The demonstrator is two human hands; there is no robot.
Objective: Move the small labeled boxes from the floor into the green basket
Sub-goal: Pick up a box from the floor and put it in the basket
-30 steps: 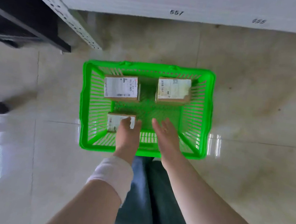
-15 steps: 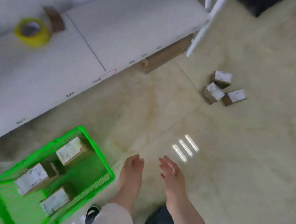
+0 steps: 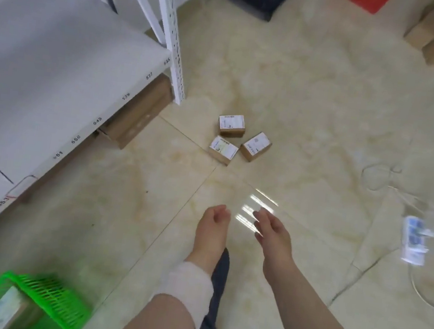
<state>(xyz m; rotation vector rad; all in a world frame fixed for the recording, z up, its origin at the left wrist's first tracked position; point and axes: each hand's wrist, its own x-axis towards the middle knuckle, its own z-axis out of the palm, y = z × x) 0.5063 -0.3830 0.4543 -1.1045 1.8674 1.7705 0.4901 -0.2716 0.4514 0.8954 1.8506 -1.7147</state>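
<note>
Three small labeled boxes sit in a tight cluster on the beige tiled floor (image 3: 315, 100), well ahead of the person's hands: the far box (image 3: 231, 125) with its white label facing up, the near-left box (image 3: 223, 149) just below it, and the right box (image 3: 256, 146) turned at an angle beside the other two. They lie close together, though whether they actually touch cannot be told. The left hand (image 3: 212, 228) reaches forward above the floor with its fingers loosely curled inward and nothing in its grasp; a white bandage-like wrap (image 3: 189, 285) circles its wrist. The right hand (image 3: 273, 234) is beside it, apart from it, palm turned inward with the fingers extended and spread, also holding nothing. The green basket (image 3: 54, 300) is at the lower left corner, well apart from the cluster and behind the hands, and at least one labeled box (image 3: 5, 309) lies inside it, blurred. A white shelf unit (image 3: 56, 74) runs along the left, with a brown carton (image 3: 140, 111) tucked beneath its edge. On the right, a clear plastic bag with a blue-and-white label (image 3: 414, 240) lies on the tiles.
</note>
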